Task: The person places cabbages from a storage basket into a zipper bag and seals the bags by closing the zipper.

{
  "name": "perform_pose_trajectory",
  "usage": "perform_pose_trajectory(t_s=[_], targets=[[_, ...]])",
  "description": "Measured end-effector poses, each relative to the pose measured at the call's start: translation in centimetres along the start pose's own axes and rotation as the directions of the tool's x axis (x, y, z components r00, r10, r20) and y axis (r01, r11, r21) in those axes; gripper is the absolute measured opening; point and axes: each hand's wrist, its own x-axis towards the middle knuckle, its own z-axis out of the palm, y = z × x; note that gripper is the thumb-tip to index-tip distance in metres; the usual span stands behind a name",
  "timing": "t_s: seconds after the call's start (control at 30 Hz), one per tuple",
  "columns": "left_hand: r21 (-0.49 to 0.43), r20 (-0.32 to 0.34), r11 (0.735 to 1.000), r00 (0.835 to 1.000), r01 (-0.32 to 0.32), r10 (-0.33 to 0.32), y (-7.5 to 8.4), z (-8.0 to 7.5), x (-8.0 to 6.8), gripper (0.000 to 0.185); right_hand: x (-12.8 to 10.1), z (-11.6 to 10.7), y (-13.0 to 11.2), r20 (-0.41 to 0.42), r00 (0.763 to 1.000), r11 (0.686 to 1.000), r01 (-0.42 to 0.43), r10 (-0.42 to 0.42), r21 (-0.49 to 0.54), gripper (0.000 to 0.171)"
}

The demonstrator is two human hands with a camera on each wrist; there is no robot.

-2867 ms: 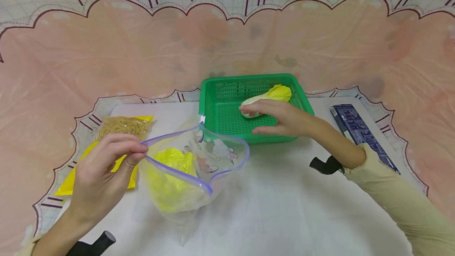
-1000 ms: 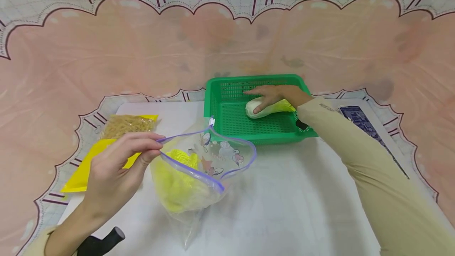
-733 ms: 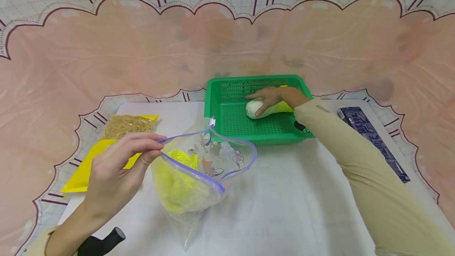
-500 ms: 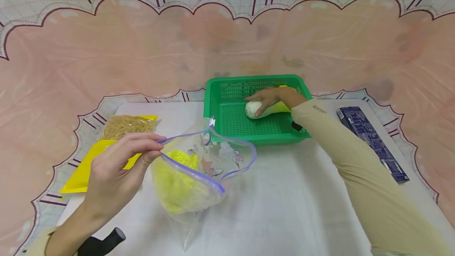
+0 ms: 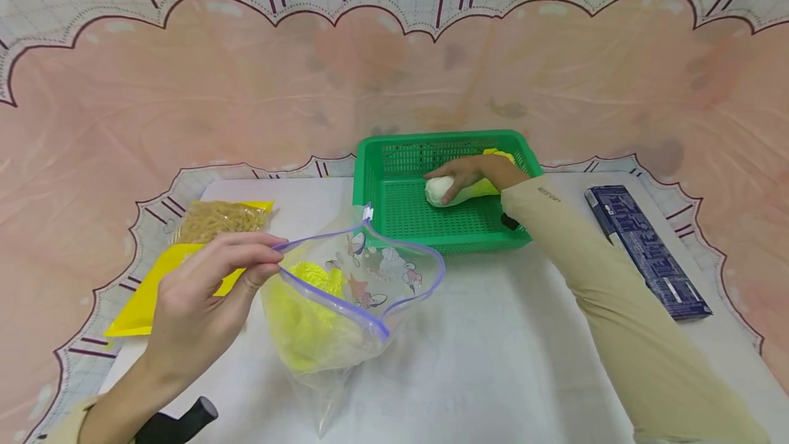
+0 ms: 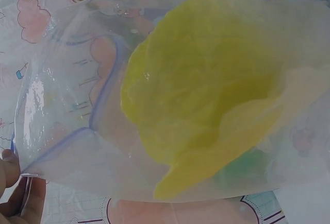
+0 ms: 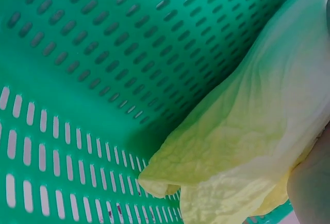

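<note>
My left hand (image 5: 209, 279) pinches the purple zip rim of a clear printed bag (image 5: 357, 293), holding its mouth wide over the white table. A yellow leafy cabbage (image 5: 302, 314) sits inside the bag (image 6: 77, 131), seen as a big yellow mass (image 6: 206, 90) in the left wrist view. My right hand (image 5: 471, 171) reaches into the green basket (image 5: 394, 214) and grips a second cabbage (image 5: 440, 190), white at the stem and yellow-green at the leaves (image 7: 258, 131). The basket's slotted wall (image 7: 103, 54) fills the right wrist view.
A yellow packet of pasta (image 5: 203, 238) lies at the left of the table. A long dark blue box (image 5: 647, 252) lies at the right edge. A pink patterned cloth (image 5: 185, 101) hangs behind the table.
My right hand went from the basket's front deeper in and closed its fingers round the cabbage. The left hand keeps the bag open in the same place.
</note>
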Motion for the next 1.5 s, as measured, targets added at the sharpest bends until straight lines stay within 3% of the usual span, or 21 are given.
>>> perform_pose_trajectory(t_s=[0.17,0.3,0.43,0.57,0.67,0.77,0.83,0.93,1.0,1.07,1.13,1.2,1.27,1.33,1.43,1.5], targets=[[0.0,0.007,1.0,1.0,0.007,-0.007,0.0,0.0,0.0,0.038,0.0,0.0,0.0,0.007,1.0,1.0,0.009,-0.009,0.02,0.076],[-0.001,0.004,1.0,1.0,0.004,-0.004,0.0,0.0,0.1,0.038,-0.2,-0.2,0.0,-0.038,0.999,1.0,0.028,-0.028,-0.002,0.075],[-0.001,0.005,1.0,1.0,0.006,-0.006,0.1,0.0,0.1,0.038,-1.2,-0.7,-0.7,-0.151,0.984,0.994,0.102,-0.098,0.024,0.072],[-0.002,0.003,1.0,1.0,0.001,-0.001,0.1,0.2,0.1,0.038,-3.3,-1.8,-2.6,-0.303,0.937,0.972,0.211,-0.171,0.104,0.07],[0.009,0.006,1.0,1.0,-0.003,0.003,0.2,0.2,0.2,0.038,-5.3,-2.8,-4.4,-0.448,0.863,0.941,0.317,-0.233,0.121,0.067],[0.017,0.007,1.0,1.0,-0.007,0.007,0.4,0.4,0.3,0.038,-7.6,-3.4,-6.2,-0.575,0.767,0.883,0.443,-0.285,0.155,0.066],[0.018,0.008,1.0,1.0,-0.006,0.006,0.4,0.4,0.4,0.038,-9.2,-3.5,-7.4,-0.632,0.708,0.825,0.533,-0.314,0.188,0.067],[0.008,0.004,1.0,1.0,-0.008,0.008,0.5,0.6,0.4,0.038,-11.7,-3.3,-9.1,-0.697,0.615,0.691,0.683,-0.369,0.236,0.072],[0.002,0.001,1.0,1.0,-0.011,0.011,0.5,0.7,0.5,0.037,-13.1,-2.9,-10.3,-0.73,0.53,0.605,0.77,-0.431,0.202,0.076],[-0.005,-0.006,1.0,1.0,-0.016,0.016,0.5,0.8,0.5,0.037,-14.2,-2.5,-11.6,-0.756,0.423,0.527,0.841,-0.5,0.122,0.076],[-0.005,-0.008,1.0,1.0,-0.018,0.018,0.5,0.9,0.5,0.036,-15.1,-1.8,-13.0,-0.754,0.322,0.486,0.874,-0.572,0.004,0.073],[-0.004,-0.007,1.0,1.0,-0.017,0.017,0.5,0.9,0.5,0.036,-15.7,-1.0,-14.3,-0.732,0.242,0.466,0.877,-0.636,-0.115,0.068],[-0.003,-0.003,1.0,1.0,-0.016,0.016,0.5,0.8,0.5,0.036,-16.0,-0.1,-15.7,-0.693,0.212,0.454,0.872,-0.689,-0.185,0.064],[-0.001,0.005,1.0,1.0,-0.014,0.014,0.5,0.8,0.6,0.036,-16.3,0.7,-16.8,-0.653,0.212,0.454,0.863,-0.727,-0.224,0.061],[-0.004,0.017,1.0,1.0,-0.012,0.012,0.5,0.8,0.7,0.036,-16.4,1.5,-18.1,-0.604,0.241,0.442,0.873,-0.76,-0.208,0.062],[-0.007,0.02,1.0,1.0,-0.012,0.013,0.5,0.8,0.7,0.036,-16.5,1.8,-18.7,-0.583,0.282,0.456,0.873,-0.762,-0.174,0.064]])
